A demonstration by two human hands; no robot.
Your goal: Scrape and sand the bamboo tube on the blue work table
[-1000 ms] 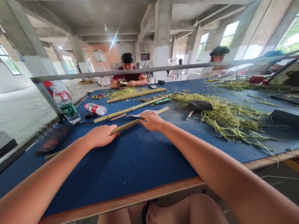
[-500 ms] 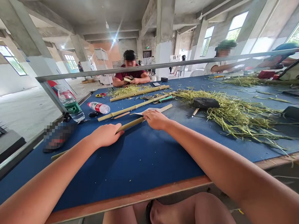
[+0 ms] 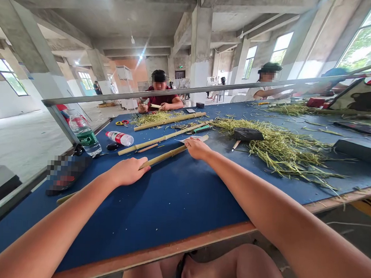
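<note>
Bamboo pole [image 3: 162,157]: on blue worktable [image 3: 137,219], spanning between both hands
Left hand [image 3: 127,172]: closed around pole's near end
Right hand [image 3: 197,149]: palm down over far section, grip unclear, beside paper strip [image 3: 202,138]

A long straw-yellow bamboo pole [image 3: 162,157] carries darker brown node rings. The deep navy-blue bench [image 3: 156,212] is speckled with pale shavings and edged by an orange-brown wooden strip [image 3: 154,252]. A heap of yellow-green plant shreds [image 3: 281,150] lies on it, and a clear plastic bottle [image 3: 120,138] wears a red-and-white label.
</note>
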